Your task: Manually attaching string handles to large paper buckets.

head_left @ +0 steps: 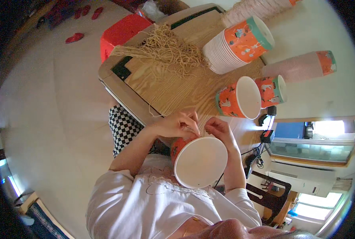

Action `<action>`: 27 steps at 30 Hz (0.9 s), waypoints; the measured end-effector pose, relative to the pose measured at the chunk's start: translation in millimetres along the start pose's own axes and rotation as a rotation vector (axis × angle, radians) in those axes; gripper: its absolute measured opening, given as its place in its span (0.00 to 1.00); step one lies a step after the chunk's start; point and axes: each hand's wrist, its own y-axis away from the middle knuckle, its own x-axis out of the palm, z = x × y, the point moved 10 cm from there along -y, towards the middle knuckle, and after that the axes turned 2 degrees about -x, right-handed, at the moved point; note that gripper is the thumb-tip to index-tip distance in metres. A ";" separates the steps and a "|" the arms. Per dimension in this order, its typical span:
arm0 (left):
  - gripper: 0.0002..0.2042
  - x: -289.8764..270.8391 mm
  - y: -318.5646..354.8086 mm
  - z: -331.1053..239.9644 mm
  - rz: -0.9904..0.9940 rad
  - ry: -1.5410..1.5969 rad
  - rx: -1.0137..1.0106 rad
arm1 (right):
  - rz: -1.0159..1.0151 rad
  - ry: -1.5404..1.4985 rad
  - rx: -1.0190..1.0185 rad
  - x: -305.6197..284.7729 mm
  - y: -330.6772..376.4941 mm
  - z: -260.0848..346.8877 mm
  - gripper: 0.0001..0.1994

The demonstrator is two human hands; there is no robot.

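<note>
Close against the person's chest, an orange paper cup with a white inside [200, 162] sat with its open mouth facing up toward the camera, held at its far rim between both hands. The left hand [176, 124] had its fingers pinched together at the rim, seemingly on a thin beige string — too fine to be sure of. The right hand [219, 128] was curled just beside it, fingertips closed at the same stretch of rim; whether it clamped the string or the cup's edge could not be told.

Beyond the hands lay a light wooden board with a pale border [173, 85], and on it, to the right, two more orange patterned paper cups [249, 96] lay on their sides, nested. Farther off, a tangled bundle of beige strings [165, 49] spread over the board's middle — beside it a tall stack of white-sided cups topped with an orange one [237, 46]. Another pinkish stack of cups [301, 65] lay well to the right, and a red plastic stool [119, 34] stood behind the board.
</note>
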 end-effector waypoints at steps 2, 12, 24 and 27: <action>0.08 -0.1 -0.4 -5.7 -0.050 -0.100 0.046 | 0.090 -0.049 0.050 6.4 3.6 -4.9 0.04; 0.04 9.9 -18.7 -25.7 -0.182 -0.488 0.048 | -0.010 -0.047 0.001 -5.5 10.8 6.6 0.04; 0.08 19.5 -14.6 16.9 -0.119 0.316 -0.175 | 0.060 -0.030 -0.082 -2.3 15.3 30.7 0.02; 0.09 29.3 -13.8 27.5 -0.086 0.516 -0.291 | -0.026 0.058 -0.201 -10.0 19.9 43.7 0.02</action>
